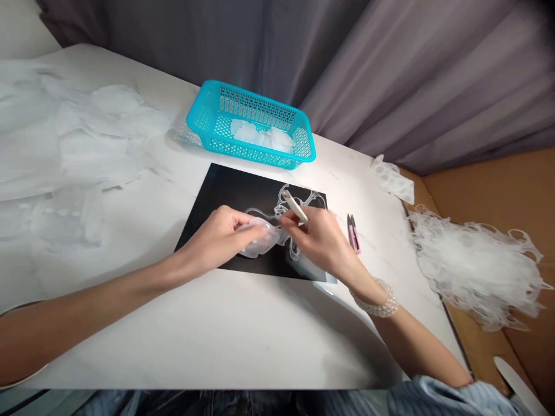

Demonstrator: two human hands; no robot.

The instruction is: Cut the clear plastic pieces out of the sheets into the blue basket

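Observation:
My left hand (229, 231) pinches a sheer white fabric piece (259, 245) with a rounded edge, thumb on top, over a black board (234, 188). Close beside it, my right hand (316, 234) is closed around a slim white-handled tool (296, 207). The handle's end points up and away; its working tip is hidden by the fingers. Thin, looping white fabric scraps (314, 197) spread on the board beyond and under my right hand. I cannot tell whether the right fingertips also grip the fabric between my hands.
A blue plastic basket (251, 153) behind the board holds several white fabric pieces (262, 137). Pink-handled thread snips (354, 234) lie right of the board. Sheer white fabric (87, 127) covers the table's left side. A heap of white scraps (477, 266) sits at the right edge, near cardboard (489, 179).

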